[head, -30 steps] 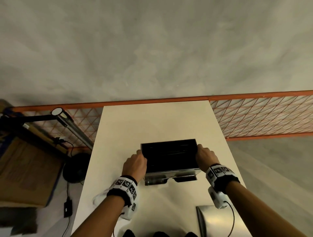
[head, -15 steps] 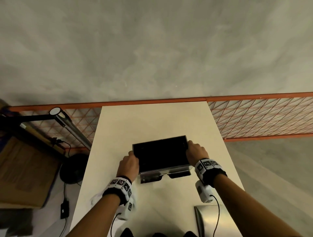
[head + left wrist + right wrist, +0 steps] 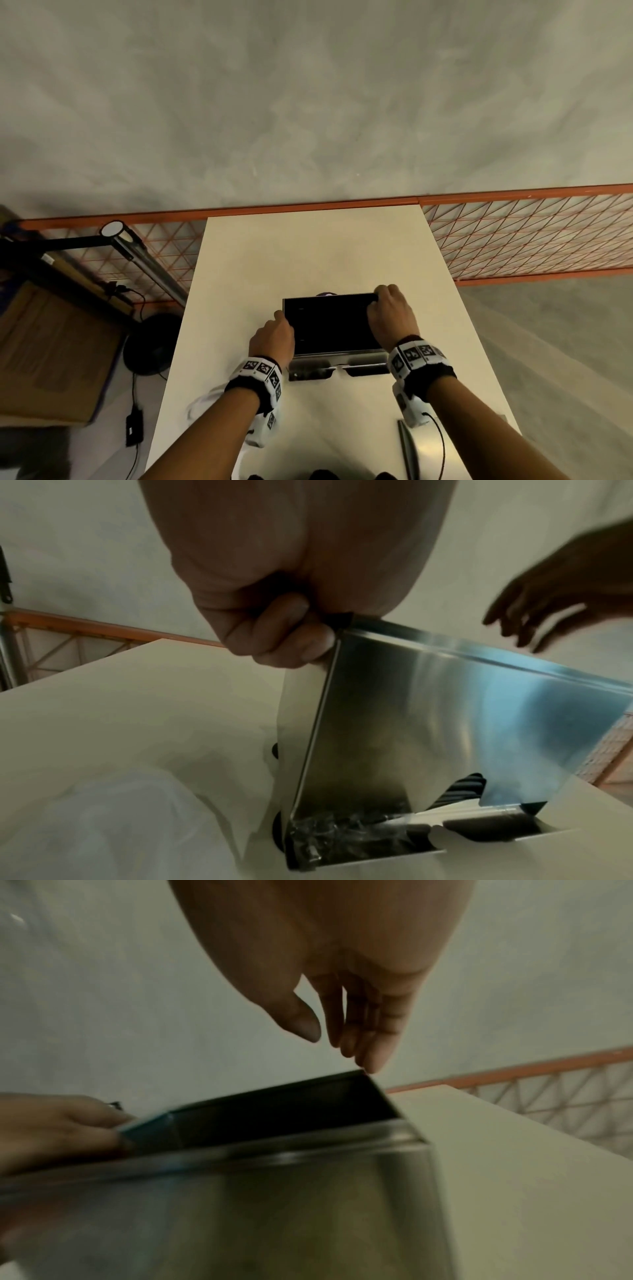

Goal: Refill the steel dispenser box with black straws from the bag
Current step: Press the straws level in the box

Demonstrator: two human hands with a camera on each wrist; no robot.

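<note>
The steel dispenser box point(image 3: 337, 359) stands open-topped on the white table point(image 3: 308, 253), and its inside point(image 3: 325, 322) looks black. My left hand point(image 3: 279, 320) grips the box's left rim near the front corner, fingers point(image 3: 291, 639) curled against the steel. My right hand point(image 3: 380, 298) is over the far right corner with straight fingers point(image 3: 373, 1053), their tips at the rim. Black straws point(image 3: 462, 785) show through the cutout low in the box's front point(image 3: 445, 718). A clear plastic bag point(image 3: 113, 815) lies left of the box.
A steel lid point(image 3: 431, 448) lies on the table at the near right. An orange wire fence point(image 3: 527, 236) runs behind the table. On the left, beside the table, are a metal tube point(image 3: 144, 260), a cardboard box point(image 3: 51, 349) and cables on the floor.
My right hand has let go of the box's right side and moved up to its far right corner, fingers now straight. The left hand keeps its hold on the left rim.
</note>
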